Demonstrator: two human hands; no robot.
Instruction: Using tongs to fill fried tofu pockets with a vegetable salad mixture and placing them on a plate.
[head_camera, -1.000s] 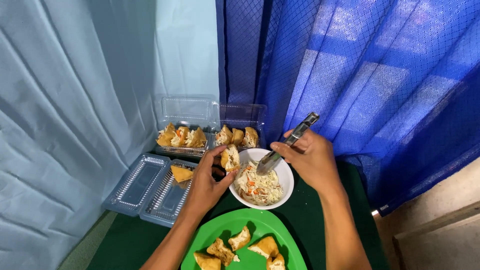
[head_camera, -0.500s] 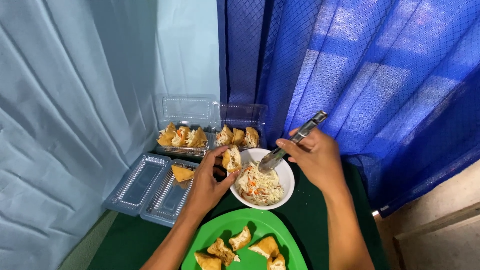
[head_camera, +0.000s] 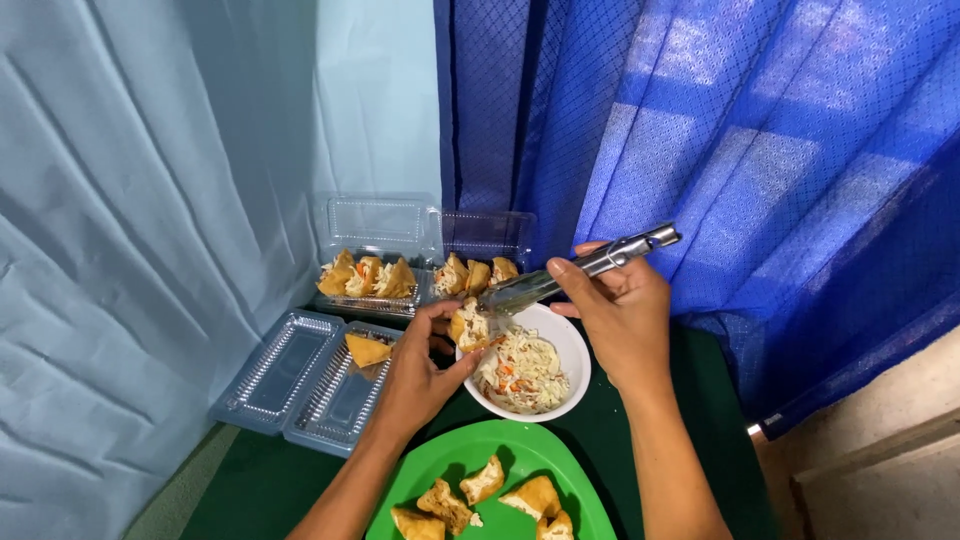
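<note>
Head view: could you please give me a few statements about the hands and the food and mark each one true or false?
1. The left hand holds a piece of fried tofu. True.
2. The right hand holds a spoon. False: it grips metal tongs.
3. The white bowl holds shredded vegetables. True.
4. The green plate is bare. False: several tofu pieces lie on it.
5. The open tray at the left holds one tofu piece. True.
</note>
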